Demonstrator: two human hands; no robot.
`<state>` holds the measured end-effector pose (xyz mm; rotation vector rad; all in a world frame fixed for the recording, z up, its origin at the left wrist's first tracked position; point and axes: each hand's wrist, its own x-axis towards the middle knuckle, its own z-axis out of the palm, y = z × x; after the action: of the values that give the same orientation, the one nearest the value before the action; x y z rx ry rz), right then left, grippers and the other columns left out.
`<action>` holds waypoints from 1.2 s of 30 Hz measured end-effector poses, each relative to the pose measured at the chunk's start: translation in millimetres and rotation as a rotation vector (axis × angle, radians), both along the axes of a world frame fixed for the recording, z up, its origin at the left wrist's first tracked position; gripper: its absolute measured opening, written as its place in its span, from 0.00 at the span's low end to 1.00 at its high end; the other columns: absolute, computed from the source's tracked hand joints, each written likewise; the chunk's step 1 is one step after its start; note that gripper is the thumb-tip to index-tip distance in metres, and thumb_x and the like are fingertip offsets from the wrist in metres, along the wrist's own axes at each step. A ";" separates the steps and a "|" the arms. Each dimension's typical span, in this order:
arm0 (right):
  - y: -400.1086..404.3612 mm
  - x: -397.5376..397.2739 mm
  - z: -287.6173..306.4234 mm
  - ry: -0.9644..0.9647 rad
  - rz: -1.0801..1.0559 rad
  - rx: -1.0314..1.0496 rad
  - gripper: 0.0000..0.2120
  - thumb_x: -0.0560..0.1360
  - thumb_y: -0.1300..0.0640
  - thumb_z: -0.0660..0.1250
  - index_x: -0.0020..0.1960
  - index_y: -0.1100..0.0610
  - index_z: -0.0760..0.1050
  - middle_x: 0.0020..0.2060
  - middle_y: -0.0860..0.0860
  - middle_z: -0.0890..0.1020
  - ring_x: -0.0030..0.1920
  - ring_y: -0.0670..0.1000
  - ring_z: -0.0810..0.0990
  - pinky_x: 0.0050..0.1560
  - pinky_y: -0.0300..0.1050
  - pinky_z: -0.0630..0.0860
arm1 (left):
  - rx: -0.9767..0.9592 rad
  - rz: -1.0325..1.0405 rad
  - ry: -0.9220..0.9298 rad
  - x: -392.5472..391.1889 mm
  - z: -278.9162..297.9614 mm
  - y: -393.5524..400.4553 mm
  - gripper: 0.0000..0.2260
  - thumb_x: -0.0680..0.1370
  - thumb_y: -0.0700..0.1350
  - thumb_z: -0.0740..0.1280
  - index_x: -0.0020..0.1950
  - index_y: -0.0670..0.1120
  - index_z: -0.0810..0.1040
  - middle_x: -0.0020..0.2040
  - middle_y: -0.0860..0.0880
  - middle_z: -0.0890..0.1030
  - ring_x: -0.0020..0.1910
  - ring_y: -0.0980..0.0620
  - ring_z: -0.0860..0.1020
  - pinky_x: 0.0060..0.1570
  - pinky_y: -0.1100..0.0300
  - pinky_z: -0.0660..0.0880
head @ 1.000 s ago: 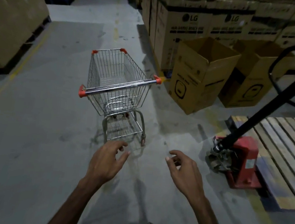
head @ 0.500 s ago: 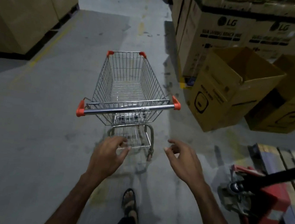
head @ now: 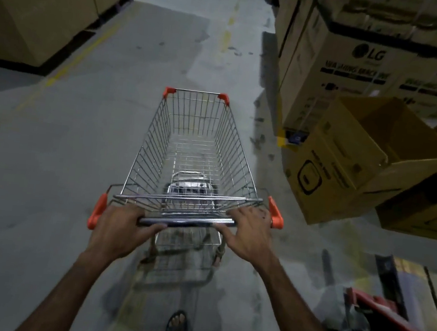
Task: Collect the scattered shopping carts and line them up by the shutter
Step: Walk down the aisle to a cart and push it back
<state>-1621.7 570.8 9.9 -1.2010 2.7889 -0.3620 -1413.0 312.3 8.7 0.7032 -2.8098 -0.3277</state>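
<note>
So both hands, left hand (head: 120, 229) and right hand (head: 249, 231), are wrapped on the handle bar of the silver wire shopping cart with orange corners (head: 195, 146), whose long axis points straight ahead down the concrete aisle.

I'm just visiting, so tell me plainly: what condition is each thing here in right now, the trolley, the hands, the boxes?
shopping cart: upright, basket empty.
cart handle: gripped at both ends.
left hand: curled round the handle.
right hand: holding the handle, fingers over the bar.
open cardboard box: flaps open, tilted.
LG boxes: closed, stacked.
red pallet jack: parked beside the person, untouched.
</note>
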 end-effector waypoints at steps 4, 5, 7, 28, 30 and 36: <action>-5.5 -7.9 -11.4 0.121 0.042 -0.019 0.36 0.79 0.23 0.46 0.54 0.46 0.83 0.49 0.44 0.85 0.54 0.52 0.81 0.65 0.59 0.65 | -0.052 0.118 -0.082 -1.9 -5.1 -3.2 0.35 0.69 0.85 0.53 0.29 0.53 0.68 0.24 0.55 0.69 0.26 0.51 0.74 0.30 0.58 0.65; -7.8 -11.6 -11.6 0.134 0.054 -0.007 0.35 0.80 0.23 0.46 0.54 0.46 0.83 0.49 0.44 0.85 0.54 0.52 0.81 0.65 0.59 0.65 | -0.049 0.138 -0.098 -4.3 -5.4 -4.1 0.36 0.68 0.86 0.53 0.28 0.53 0.68 0.24 0.55 0.69 0.26 0.51 0.73 0.30 0.58 0.63; -15.8 -24.4 -9.6 0.124 0.086 0.008 0.36 0.79 0.23 0.44 0.54 0.45 0.83 0.49 0.43 0.84 0.54 0.52 0.80 0.65 0.58 0.63 | -0.052 0.171 -0.130 -11.3 -4.1 -5.9 0.38 0.67 0.87 0.51 0.29 0.52 0.69 0.24 0.55 0.70 0.26 0.52 0.73 0.30 0.57 0.61; -134.4 -122.3 16.9 0.069 0.739 0.093 0.40 0.73 0.17 0.46 0.46 0.48 0.81 0.42 0.46 0.86 0.46 0.51 0.83 0.62 0.54 0.70 | 0.026 0.792 -0.383 -7.2 25.5 71.5 0.36 0.72 0.83 0.51 0.34 0.52 0.75 0.32 0.53 0.81 0.40 0.54 0.84 0.64 0.49 0.72; -147.2 -114.5 15.4 0.079 0.804 0.097 0.39 0.74 0.18 0.48 0.48 0.48 0.82 0.44 0.47 0.86 0.47 0.52 0.83 0.62 0.54 0.71 | 0.042 0.850 -0.391 2.3 27.8 78.8 0.36 0.72 0.83 0.51 0.34 0.52 0.75 0.30 0.53 0.79 0.36 0.55 0.82 0.62 0.49 0.73; -178.9 -66.5 14.3 0.105 0.994 0.064 0.41 0.72 0.16 0.45 0.44 0.49 0.80 0.39 0.48 0.85 0.43 0.53 0.84 0.56 0.53 0.72 | 0.117 1.023 -0.380 50.8 30.7 98.5 0.40 0.70 0.86 0.45 0.34 0.52 0.76 0.29 0.55 0.75 0.34 0.55 0.75 0.59 0.51 0.74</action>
<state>-1688.2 391.9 24.2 -2.3711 1.8722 -0.1095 -1362.2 410.9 39.4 2.2401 -2.2971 -0.1622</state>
